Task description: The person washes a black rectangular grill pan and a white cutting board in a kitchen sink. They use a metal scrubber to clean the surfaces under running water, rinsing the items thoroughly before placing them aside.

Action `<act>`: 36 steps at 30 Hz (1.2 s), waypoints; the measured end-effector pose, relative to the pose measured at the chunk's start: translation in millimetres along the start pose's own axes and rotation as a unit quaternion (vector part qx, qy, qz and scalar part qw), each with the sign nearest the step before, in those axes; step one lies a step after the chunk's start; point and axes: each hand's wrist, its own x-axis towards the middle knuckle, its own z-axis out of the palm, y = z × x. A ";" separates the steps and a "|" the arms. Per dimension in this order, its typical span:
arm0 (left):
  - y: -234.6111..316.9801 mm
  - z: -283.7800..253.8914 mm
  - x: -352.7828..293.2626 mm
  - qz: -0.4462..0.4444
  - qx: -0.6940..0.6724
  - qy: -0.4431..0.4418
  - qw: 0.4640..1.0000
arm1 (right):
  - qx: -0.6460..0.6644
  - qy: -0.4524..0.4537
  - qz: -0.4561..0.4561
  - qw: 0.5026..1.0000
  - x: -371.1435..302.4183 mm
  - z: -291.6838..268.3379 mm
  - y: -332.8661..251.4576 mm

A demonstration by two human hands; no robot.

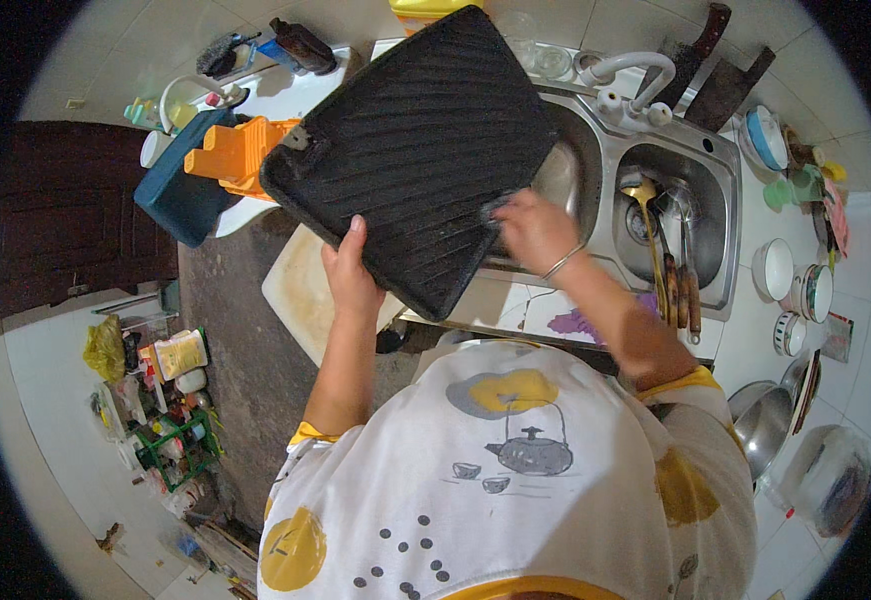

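A large black ridged tray point(415, 150) is tilted up over the left sink basin and the counter's front edge. My left hand point(353, 275) grips its lower left edge, thumb on the ridged face and the other fingers hidden behind. At the tray's right edge, my right hand point(538, 232) is closed and presses a small grey scouring pad point(493, 209) to the ridges. Most of the pad is hidden by the fingers. The left basin point(585, 150) is partly covered by the tray.
The right basin point(700, 165) holds a golden ladle point(641, 195) and other long-handled utensils. A white faucet point(635, 65) stands behind. Two cleavers point(720, 90) lean on the wall. Bowls point(773, 270) line the right counter. Left are an orange rack point(240, 155) and a pale board point(300, 285).
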 end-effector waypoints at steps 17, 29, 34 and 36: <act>-21.7 21.0 -15.1 -0.037 -0.111 0.029 0.993 | 0.141 0.105 -0.162 0.971 -18.0 -14.2 -67.0; -25.8 24.2 -19.5 0.019 0.017 0.066 0.998 | 0.113 0.096 -0.166 0.975 -17.8 -31.9 -40.8; -20.9 31.8 -17.6 0.007 -0.041 0.043 0.998 | 0.026 -0.001 -0.059 0.998 -11.4 -4.4 13.3; -20.9 30.7 -17.1 0.038 -0.012 0.035 0.999 | 0.022 -0.014 -0.071 0.997 -14.5 4.2 25.1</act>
